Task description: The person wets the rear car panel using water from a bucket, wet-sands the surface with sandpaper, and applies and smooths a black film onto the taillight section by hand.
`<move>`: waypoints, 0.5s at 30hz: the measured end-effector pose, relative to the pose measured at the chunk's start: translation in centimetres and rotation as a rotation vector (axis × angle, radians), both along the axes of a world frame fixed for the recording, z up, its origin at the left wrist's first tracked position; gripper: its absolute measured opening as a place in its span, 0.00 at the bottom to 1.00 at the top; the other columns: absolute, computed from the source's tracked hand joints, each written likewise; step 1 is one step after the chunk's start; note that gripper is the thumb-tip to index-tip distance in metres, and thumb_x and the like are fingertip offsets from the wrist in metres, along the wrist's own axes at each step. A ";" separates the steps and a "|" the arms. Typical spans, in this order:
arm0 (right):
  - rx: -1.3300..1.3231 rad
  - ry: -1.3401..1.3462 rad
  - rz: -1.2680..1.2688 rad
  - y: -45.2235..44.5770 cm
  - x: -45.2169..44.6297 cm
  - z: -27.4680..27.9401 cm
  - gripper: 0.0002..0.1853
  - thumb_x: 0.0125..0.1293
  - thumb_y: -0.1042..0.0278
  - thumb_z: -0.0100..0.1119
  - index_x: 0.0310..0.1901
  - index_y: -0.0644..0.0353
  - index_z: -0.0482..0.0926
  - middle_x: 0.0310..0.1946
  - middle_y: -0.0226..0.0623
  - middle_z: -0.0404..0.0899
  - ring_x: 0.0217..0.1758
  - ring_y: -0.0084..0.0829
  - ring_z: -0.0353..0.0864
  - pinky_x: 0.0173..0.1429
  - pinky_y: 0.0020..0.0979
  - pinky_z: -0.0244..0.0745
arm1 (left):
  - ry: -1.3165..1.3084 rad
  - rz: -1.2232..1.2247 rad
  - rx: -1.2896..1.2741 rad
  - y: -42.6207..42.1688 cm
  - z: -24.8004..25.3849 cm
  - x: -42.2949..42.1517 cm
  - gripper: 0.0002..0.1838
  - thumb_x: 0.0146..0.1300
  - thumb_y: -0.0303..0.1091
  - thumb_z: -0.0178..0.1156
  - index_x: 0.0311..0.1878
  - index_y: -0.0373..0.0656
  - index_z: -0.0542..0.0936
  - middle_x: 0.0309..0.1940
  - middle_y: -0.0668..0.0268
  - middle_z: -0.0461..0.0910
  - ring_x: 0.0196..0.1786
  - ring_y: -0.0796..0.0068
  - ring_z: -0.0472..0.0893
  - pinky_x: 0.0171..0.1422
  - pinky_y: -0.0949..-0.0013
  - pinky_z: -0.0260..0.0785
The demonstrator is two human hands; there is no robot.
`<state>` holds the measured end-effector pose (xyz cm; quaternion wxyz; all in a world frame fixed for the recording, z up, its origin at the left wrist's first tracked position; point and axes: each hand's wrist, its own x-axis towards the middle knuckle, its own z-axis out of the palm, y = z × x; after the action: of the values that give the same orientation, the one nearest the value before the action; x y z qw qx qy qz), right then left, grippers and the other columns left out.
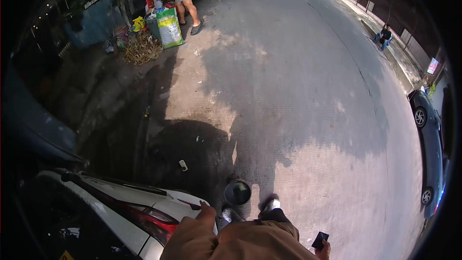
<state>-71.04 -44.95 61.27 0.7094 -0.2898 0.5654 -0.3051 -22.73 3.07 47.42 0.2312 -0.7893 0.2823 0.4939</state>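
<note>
"What does the right hand point(326, 251) have?"

"A flat, dark, rectangular object point(320, 240), toward five o'clock in the view. Its face is plain black, its outline straight-edged, and it sits at a tilt. The fingers are closed on its lower end."

"And the left hand point(207, 213)?"

"Just past six o'clock, at the edge of the white car point(110, 224). Whether those fingers touch the panel, how far open they are, or whether they grip anything, I can't tell."

"How does the car look?"

"It spans seven to eight o'clock: white bodywork, a long red tail lamp point(158, 220) with a paler section, and dark rear glass point(67, 233) carrying reflections."

"Anything close by?"

"A round, dark bucket point(237, 192) at six o'clock, just beyond the feet point(273, 205), with something greyish inside, too small to make out. A small pale object point(183, 165) lies on the road point(308, 101) at half past seven."
</note>
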 end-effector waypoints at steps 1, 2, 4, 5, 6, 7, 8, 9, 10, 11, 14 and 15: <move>-0.003 0.001 0.023 0.0 -0.4 -1.5 0.10 0.61 0.65 0.67 0.42 0.54 0.78 0.37 0.35 0.83 0.39 0.36 0.86 0.41 0.38 0.83 | -0.005 0.010 -0.008 -0.1 0.3 0.1 0.35 0.69 0.62 0.54 0.72 0.51 0.77 0.75 0.55 0.70 0.82 0.49 0.59 0.83 0.36 0.42; -0.014 0.012 0.060 -0.3 -0.8 -3.1 0.10 0.61 0.65 0.67 0.42 0.54 0.78 0.37 0.35 0.83 0.39 0.36 0.86 0.40 0.38 0.83 | -0.008 0.023 -0.014 -0.2 0.6 0.2 0.35 0.69 0.62 0.54 0.72 0.51 0.77 0.75 0.55 0.70 0.82 0.48 0.59 0.83 0.36 0.43; 0.127 0.039 0.010 -0.3 0.3 -4.2 0.12 0.61 0.68 0.65 0.45 0.53 0.76 0.36 0.36 0.84 0.36 0.37 0.86 0.35 0.38 0.83 | -0.019 0.039 -0.028 -0.4 0.6 0.7 0.35 0.69 0.62 0.54 0.72 0.51 0.77 0.75 0.55 0.70 0.82 0.48 0.59 0.83 0.37 0.43; 0.146 0.051 0.068 -0.1 0.7 -4.0 0.11 0.62 0.68 0.64 0.45 0.53 0.76 0.36 0.36 0.84 0.35 0.37 0.86 0.33 0.38 0.82 | -0.020 0.045 -0.030 -0.5 0.5 0.9 0.35 0.69 0.62 0.54 0.71 0.51 0.77 0.75 0.55 0.70 0.81 0.48 0.59 0.83 0.37 0.44; 0.163 0.063 0.122 0.1 1.1 -3.9 0.11 0.63 0.68 0.64 0.46 0.53 0.76 0.36 0.36 0.84 0.34 0.37 0.86 0.31 0.39 0.81 | -0.022 0.053 -0.029 -0.4 0.4 0.9 0.35 0.69 0.62 0.54 0.71 0.51 0.77 0.75 0.55 0.70 0.81 0.48 0.60 0.83 0.37 0.44; 0.167 0.078 0.133 0.3 1.7 -3.5 0.10 0.64 0.67 0.64 0.46 0.53 0.76 0.36 0.36 0.84 0.34 0.36 0.86 0.30 0.38 0.80 | -0.022 0.057 -0.040 -0.6 0.6 1.6 0.34 0.69 0.62 0.54 0.71 0.51 0.77 0.75 0.54 0.70 0.81 0.48 0.60 0.83 0.37 0.44; 0.171 0.094 0.142 0.3 2.2 -3.0 0.09 0.66 0.66 0.64 0.46 0.53 0.76 0.36 0.36 0.84 0.33 0.36 0.85 0.29 0.38 0.79 | -0.021 0.063 -0.039 -0.6 0.7 1.8 0.34 0.70 0.62 0.54 0.71 0.50 0.77 0.75 0.54 0.70 0.81 0.48 0.60 0.83 0.37 0.45; 0.171 0.115 0.150 0.1 2.5 -2.2 0.09 0.67 0.65 0.63 0.46 0.53 0.76 0.35 0.35 0.84 0.33 0.35 0.85 0.28 0.38 0.78 | -0.021 0.070 -0.042 -0.9 0.6 2.0 0.34 0.70 0.61 0.54 0.71 0.50 0.77 0.75 0.54 0.70 0.81 0.48 0.60 0.83 0.38 0.45; 0.160 0.104 0.174 -0.3 2.7 -1.3 0.09 0.69 0.64 0.63 0.47 0.53 0.76 0.35 0.35 0.84 0.32 0.35 0.85 0.28 0.38 0.78 | -0.019 0.081 -0.045 -1.2 0.5 2.1 0.34 0.70 0.61 0.54 0.71 0.50 0.77 0.75 0.54 0.70 0.81 0.48 0.60 0.83 0.38 0.45; 0.147 0.092 0.199 -0.9 3.2 -0.4 0.09 0.70 0.63 0.63 0.47 0.53 0.76 0.35 0.35 0.84 0.32 0.35 0.85 0.27 0.37 0.78 | -0.019 0.087 -0.046 -1.4 0.4 2.3 0.34 0.70 0.61 0.54 0.71 0.50 0.77 0.75 0.54 0.70 0.81 0.48 0.61 0.82 0.38 0.46; 0.086 0.083 0.184 -1.8 6.8 2.9 0.10 0.71 0.63 0.64 0.48 0.55 0.76 0.35 0.36 0.83 0.31 0.34 0.84 0.28 0.36 0.77 | -0.011 0.103 -0.055 -2.3 -0.2 2.6 0.34 0.70 0.61 0.53 0.71 0.50 0.77 0.75 0.53 0.71 0.80 0.48 0.61 0.82 0.38 0.47; 0.066 0.080 0.211 -2.8 7.8 3.0 0.11 0.69 0.64 0.65 0.48 0.56 0.76 0.35 0.36 0.83 0.32 0.33 0.84 0.28 0.35 0.76 | -0.002 0.115 -0.058 -2.5 -0.4 2.8 0.34 0.70 0.61 0.53 0.71 0.50 0.77 0.74 0.53 0.71 0.80 0.48 0.61 0.82 0.39 0.47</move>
<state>-63.28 -47.76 64.28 0.7235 -0.3360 0.5695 -0.1983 -19.90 0.61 47.02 0.1799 -0.8110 0.2504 0.4972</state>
